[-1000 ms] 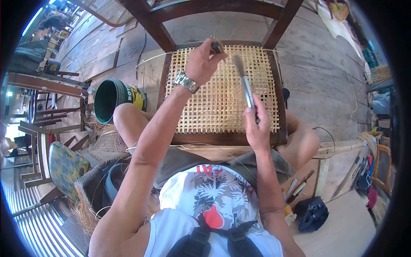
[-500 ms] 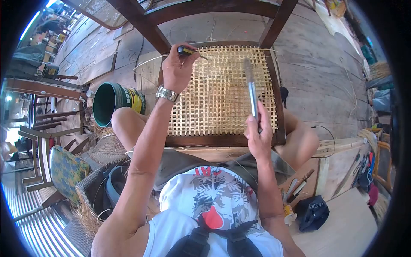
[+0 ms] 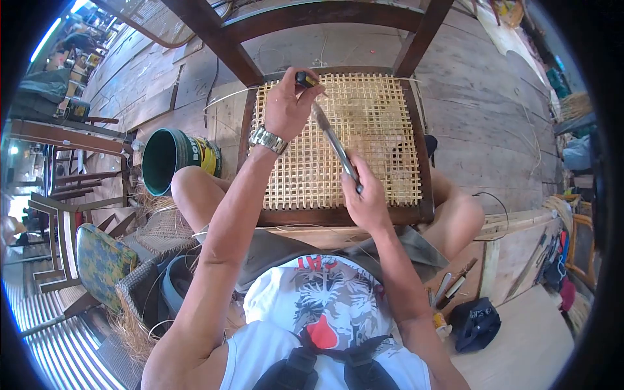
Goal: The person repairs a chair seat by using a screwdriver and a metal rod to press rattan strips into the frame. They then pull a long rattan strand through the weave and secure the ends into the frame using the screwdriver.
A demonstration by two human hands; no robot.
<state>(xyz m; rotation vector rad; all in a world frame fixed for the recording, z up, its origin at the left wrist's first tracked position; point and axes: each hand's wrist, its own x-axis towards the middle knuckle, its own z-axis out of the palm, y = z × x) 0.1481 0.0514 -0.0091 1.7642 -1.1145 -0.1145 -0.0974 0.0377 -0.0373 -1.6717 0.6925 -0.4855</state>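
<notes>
A dark wooden chair [image 3: 416,45] stands between my knees, its seat a woven cane lattice [image 3: 377,136]. My left hand [image 3: 288,107], with a metal watch on the wrist, is closed on a small tool with a black and yellow handle [image 3: 304,79] at the seat's far left corner. My right hand [image 3: 364,198] grips the handle of a long flat metal blade [image 3: 331,140]. The blade slants up to the left across the cane, its tip close to my left hand. A loose cane strand [image 3: 224,96] trails off the seat's left corner.
A green bucket [image 3: 170,159] lies by my left knee. Loose fibre and a wicker piece [image 3: 140,286] sit at lower left beside a cushioned chair [image 3: 97,257]. Hand tools [image 3: 448,286] and a black pouch [image 3: 471,322] lie on the bench at right. Plank floor surrounds the chair.
My right hand moved left and tilted the blade from upright to slanting toward my left hand. My left hand shifted slightly right along the seat's far edge.
</notes>
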